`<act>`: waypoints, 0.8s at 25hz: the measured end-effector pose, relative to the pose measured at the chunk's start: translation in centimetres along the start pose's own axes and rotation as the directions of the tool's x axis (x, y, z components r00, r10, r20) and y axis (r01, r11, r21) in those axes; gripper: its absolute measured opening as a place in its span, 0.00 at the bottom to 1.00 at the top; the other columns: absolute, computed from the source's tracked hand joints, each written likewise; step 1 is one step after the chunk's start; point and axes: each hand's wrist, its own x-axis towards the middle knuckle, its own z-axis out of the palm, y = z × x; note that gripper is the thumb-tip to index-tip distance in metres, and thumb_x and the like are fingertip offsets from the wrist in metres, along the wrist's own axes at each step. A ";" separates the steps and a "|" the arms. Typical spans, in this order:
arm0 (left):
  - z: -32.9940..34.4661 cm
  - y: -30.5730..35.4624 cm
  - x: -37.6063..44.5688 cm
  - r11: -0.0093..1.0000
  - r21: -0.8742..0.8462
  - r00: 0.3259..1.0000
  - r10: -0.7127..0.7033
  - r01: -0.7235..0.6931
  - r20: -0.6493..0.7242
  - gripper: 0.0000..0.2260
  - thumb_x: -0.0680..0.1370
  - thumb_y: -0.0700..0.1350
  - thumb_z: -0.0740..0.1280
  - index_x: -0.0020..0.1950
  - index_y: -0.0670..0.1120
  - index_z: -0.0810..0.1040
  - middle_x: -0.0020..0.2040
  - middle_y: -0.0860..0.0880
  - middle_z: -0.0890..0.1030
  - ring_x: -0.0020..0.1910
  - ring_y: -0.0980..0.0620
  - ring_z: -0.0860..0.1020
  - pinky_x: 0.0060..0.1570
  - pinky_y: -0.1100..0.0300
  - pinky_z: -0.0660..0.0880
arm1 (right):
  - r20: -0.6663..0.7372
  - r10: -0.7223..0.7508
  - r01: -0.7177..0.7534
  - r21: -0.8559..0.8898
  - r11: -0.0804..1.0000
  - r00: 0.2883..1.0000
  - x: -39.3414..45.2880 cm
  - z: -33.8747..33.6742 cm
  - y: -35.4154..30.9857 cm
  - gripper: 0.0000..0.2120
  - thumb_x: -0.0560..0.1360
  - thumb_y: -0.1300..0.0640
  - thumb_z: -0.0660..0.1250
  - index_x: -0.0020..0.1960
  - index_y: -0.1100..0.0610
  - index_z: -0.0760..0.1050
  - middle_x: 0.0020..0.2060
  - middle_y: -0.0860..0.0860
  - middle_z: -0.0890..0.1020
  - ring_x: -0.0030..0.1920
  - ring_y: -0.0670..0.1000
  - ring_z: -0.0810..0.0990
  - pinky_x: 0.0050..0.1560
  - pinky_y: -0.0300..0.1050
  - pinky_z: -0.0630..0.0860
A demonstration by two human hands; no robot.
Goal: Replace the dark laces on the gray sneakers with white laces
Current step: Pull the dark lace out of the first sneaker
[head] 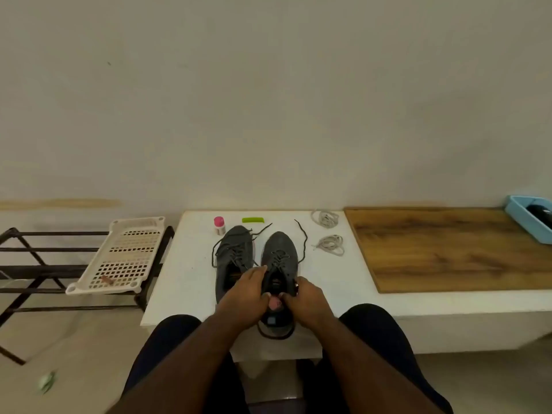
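Two gray sneakers stand side by side on the white table [185,279], toes pointing away from me. The left sneaker [234,252] still carries its dark lace, loose ends trailing. The right sneaker [279,252] also has a dark lace [303,239] snaking off to its right. My left hand [246,289] grips the right sneaker's collar on its left side. My right hand [304,298] holds the same sneaker's collar on the right, fingers curled over the rim. Two coiled white laces lie right of the shoes, one farther [325,218] and one nearer [330,245].
A small pink-capped bottle [219,225] and a green item [252,219] lie behind the shoes. A white perforated tray [122,258] rests on a black rack [35,270] at left. A wooden board [448,249] and a blue bin [530,219] sit at right. My knees are below the table edge.
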 end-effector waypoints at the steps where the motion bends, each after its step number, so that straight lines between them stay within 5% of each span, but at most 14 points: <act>1: -0.1 -0.2 -0.2 1.000 0.014 1.000 0.003 -0.003 -0.009 0.29 0.80 0.47 0.63 0.80 0.47 0.57 0.78 0.46 0.62 0.76 0.48 0.61 0.75 0.53 0.60 | 0.003 0.005 -0.005 0.001 1.000 1.000 -0.2 -0.3 0.0 0.18 0.76 0.53 0.69 0.63 0.58 0.74 0.57 0.55 0.82 0.55 0.54 0.80 0.51 0.42 0.74; 10: 0.0 -0.1 0.9 0.998 0.070 0.993 0.017 -0.009 -0.117 0.24 0.81 0.53 0.62 0.77 0.55 0.64 0.69 0.51 0.73 0.68 0.50 0.69 0.66 0.52 0.71 | -0.052 0.014 -0.013 0.026 1.000 0.999 0.9 -0.2 0.8 0.11 0.72 0.49 0.72 0.51 0.54 0.78 0.45 0.49 0.81 0.44 0.49 0.80 0.41 0.40 0.76; 14: 0.5 0.6 0.7 0.984 0.171 0.997 -0.034 0.046 -0.072 0.26 0.79 0.55 0.63 0.77 0.59 0.60 0.67 0.53 0.72 0.67 0.50 0.71 0.61 0.46 0.73 | -0.039 0.048 -0.048 0.009 0.999 0.998 1.0 -0.2 1.0 0.10 0.73 0.51 0.68 0.52 0.53 0.78 0.44 0.49 0.82 0.43 0.49 0.80 0.47 0.47 0.80; 20: 0.4 0.7 0.6 0.984 0.166 0.997 -0.055 0.064 -0.061 0.24 0.78 0.55 0.62 0.74 0.62 0.63 0.62 0.53 0.72 0.61 0.50 0.75 0.56 0.47 0.75 | -0.084 0.024 -0.032 -0.086 0.996 0.996 1.1 0.0 0.1 0.11 0.75 0.45 0.64 0.47 0.52 0.76 0.40 0.48 0.80 0.40 0.50 0.79 0.39 0.44 0.75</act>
